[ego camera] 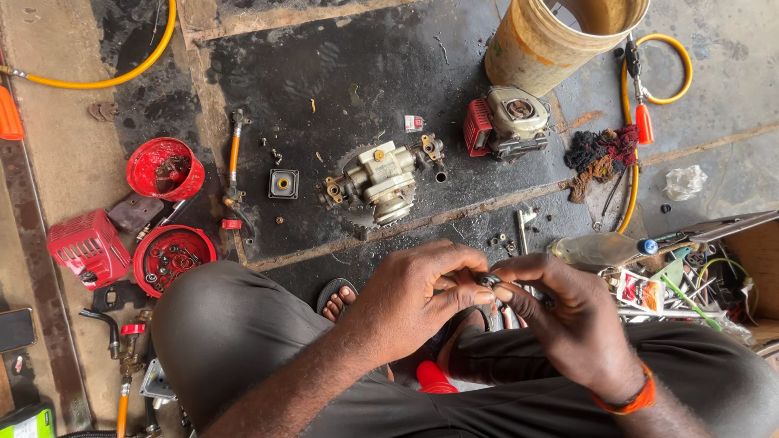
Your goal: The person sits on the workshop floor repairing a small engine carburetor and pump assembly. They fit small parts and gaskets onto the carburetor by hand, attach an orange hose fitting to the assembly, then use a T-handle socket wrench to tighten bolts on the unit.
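My left hand [414, 296] and my right hand [568, 312] meet over my lap and pinch a small dark metal part [488, 281] between their fingertips. Most of the part is hidden by my fingers. An orange band sits on my right wrist. On the dark mat in front of my knees lies a pale metal pump body [381, 180] with brass fittings. A small engine [507, 122] with a red end cover stands further back, to the right.
Two round red covers [165, 168] [172, 258] and a red grille housing [88, 247] lie at left. A tan bucket [560, 36] stands at the back. A dark rag [600, 156], an orange hose [641, 97], a plastic bottle [600, 248] and a cluttered box [698, 280] are at right.
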